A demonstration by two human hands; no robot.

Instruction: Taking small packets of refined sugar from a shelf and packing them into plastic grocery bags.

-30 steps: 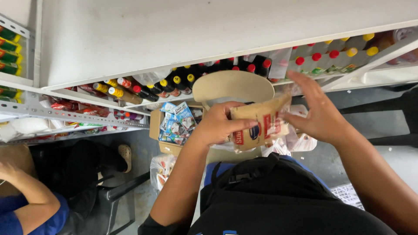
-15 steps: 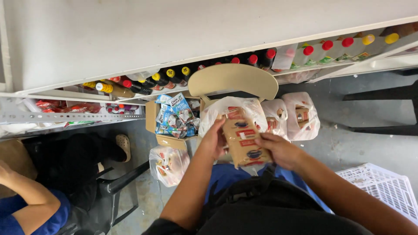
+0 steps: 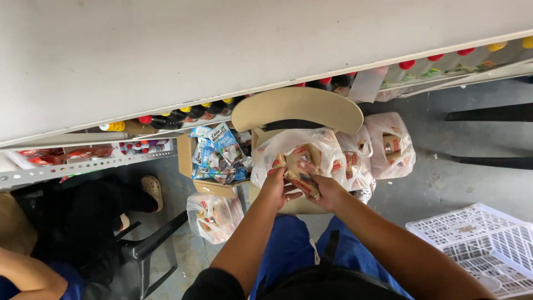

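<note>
Your left hand (image 3: 276, 188) and right hand (image 3: 326, 190) meet over the beige chair (image 3: 297, 105) in front of you, both closed around a tan packet (image 3: 300, 176) with red labels. The left fingers curl over its near edge, and the right fingers wrap its lower end, so the packet sits pinched between the two hands at the mouth of a clear plastic bag (image 3: 294, 150) resting on the chair seat. That bag already holds more of the same packets (their red labels show through the film).

Just to the right, touching it, stand two more filled plastic bags (image 3: 388, 144) on the grey floor. To the left of the chair is an open cardboard box (image 3: 189, 161) stuffed with blue and white pouches (image 3: 219, 153), and below it another knotted bag (image 3: 214, 216). Bottles with red and yellow caps (image 3: 166, 119) line the shelf above. A white plastic crate (image 3: 477, 244) lies at your lower right, well apart from the hands.
</note>
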